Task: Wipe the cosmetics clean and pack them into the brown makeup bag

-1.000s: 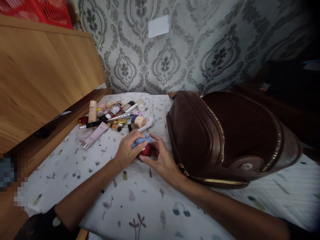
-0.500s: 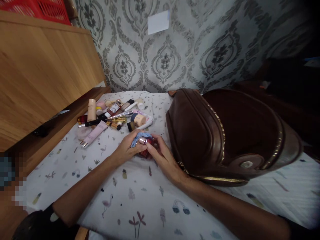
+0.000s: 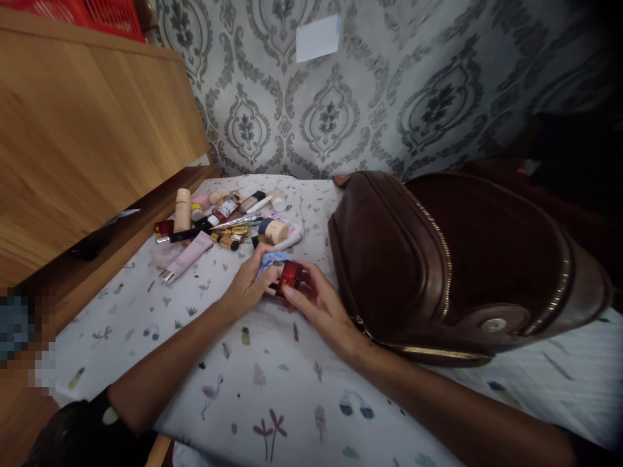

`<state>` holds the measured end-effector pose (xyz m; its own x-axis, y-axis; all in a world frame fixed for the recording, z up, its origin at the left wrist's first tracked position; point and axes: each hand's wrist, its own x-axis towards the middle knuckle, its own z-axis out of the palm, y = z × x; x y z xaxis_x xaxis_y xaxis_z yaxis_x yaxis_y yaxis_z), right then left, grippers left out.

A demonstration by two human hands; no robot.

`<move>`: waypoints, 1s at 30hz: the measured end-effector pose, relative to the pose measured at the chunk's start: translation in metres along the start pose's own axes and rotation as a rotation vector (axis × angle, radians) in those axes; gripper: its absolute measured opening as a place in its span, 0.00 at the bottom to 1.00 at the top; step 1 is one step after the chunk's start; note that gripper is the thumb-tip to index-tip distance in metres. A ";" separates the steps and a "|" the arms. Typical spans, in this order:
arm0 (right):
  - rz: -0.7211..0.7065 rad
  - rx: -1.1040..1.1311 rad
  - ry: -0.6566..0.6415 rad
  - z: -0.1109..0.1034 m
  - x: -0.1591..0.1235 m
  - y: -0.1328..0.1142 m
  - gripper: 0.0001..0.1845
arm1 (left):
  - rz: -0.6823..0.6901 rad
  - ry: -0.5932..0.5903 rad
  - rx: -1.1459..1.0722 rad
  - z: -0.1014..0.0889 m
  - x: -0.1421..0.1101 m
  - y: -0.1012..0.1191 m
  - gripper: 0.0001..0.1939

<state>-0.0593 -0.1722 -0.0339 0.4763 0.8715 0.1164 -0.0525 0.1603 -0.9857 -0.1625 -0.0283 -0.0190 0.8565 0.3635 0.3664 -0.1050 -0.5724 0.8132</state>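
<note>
Between my two hands is a small, glossy red bottle (image 3: pixel 291 275), which looks like glass. My right hand (image 3: pixel 318 299) grips it from the right, with the thumb on its near side. My left hand (image 3: pixel 249 283) pinches a crumpled light blue cloth (image 3: pixel 272 259) against the bottle's left end, and its fingers partly cover that end. Both hands are just above the white patterned sheet (image 3: pixel 272 363). Just beyond them lies a pile of cosmetics, including a pale pink tube (image 3: pixel 189 255), a beige jar with a dark blue lid (image 3: pixel 274 230) and a labelled bottle (image 3: pixel 226 209).
A large brown leather bag (image 3: pixel 389 259) with gold zips stands open close to my right forearm. On the left rises a wooden panel (image 3: pixel 97 110), with a red plastic basket (image 3: pixel 109 18) on top. Patterned wallpaper (image 3: pixel 287 123) covers the wall behind.
The red bottle has been turned in my hands, so its broad red face shows where the silvery cap was visible before. The camera view has shifted slightly.
</note>
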 end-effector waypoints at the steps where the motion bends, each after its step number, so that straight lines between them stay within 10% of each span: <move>1: 0.017 0.010 0.008 0.000 0.000 -0.001 0.27 | 0.016 -0.019 -0.023 -0.001 0.001 0.001 0.28; 13: 0.026 0.113 -0.032 0.002 0.003 0.007 0.43 | -0.051 0.097 0.023 0.005 -0.001 0.003 0.20; 30: 0.085 0.144 -0.010 0.001 0.000 -0.003 0.27 | 0.149 0.032 0.234 0.001 -0.003 0.005 0.21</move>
<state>-0.0605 -0.1725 -0.0311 0.4560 0.8893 0.0356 -0.2177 0.1502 -0.9644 -0.1649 -0.0329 -0.0164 0.8234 0.2837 0.4914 -0.1057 -0.7743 0.6240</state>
